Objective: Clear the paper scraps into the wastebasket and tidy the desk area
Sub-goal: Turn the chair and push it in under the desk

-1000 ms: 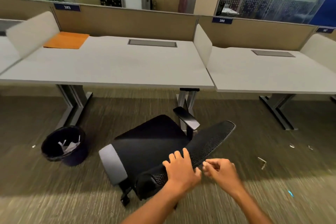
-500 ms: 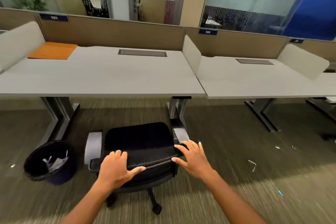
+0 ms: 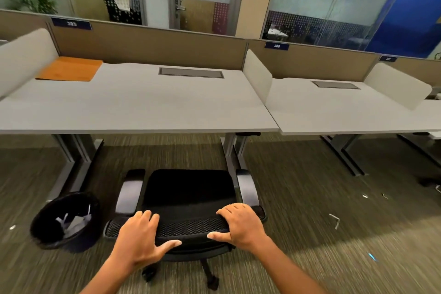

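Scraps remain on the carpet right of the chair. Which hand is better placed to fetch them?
Right hand: it grips the chair back on the side nearer the paper scraps; the left hand is farther.

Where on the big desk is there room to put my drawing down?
The desk has a wide bare stretch from the orange folder at its back left corner across to the white divider on its right, in front of the grey cable hatch. Only the folder's corner is taken. The neighbouring desk past the divider looks bare too.
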Demonstrator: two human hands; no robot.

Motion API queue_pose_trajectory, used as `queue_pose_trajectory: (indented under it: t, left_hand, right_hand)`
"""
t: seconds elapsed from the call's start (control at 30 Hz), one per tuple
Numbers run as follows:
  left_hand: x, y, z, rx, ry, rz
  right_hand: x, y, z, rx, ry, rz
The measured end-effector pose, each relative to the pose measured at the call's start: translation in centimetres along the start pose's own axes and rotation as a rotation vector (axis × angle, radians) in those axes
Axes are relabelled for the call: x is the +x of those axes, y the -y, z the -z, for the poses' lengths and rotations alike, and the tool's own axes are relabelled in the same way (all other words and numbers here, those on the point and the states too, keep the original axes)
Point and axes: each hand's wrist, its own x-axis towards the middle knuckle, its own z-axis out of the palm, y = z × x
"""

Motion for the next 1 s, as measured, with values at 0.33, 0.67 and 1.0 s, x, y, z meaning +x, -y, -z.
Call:
queue_pose_trajectory:
  t: [0.33, 0.67, 1.0]
  left_hand:
    - [2.3, 4.4, -0.2, 0.061, -0.017, -0.052]
    - [5.7, 8.0, 1.1, 0.076, -0.009, 0.021]
    - [10.1, 12.6, 0.8, 0.073, 0.005, 0.019]
  right_hand:
    - [3.9, 2.0, -0.2, -0.012, -0.082, -0.055]
    - [9.6, 3.4, -0.1, -0.037, -0.160, -0.068]
    - [16.6, 4.3, 0.3, -0.047, -0.198, -0.061]
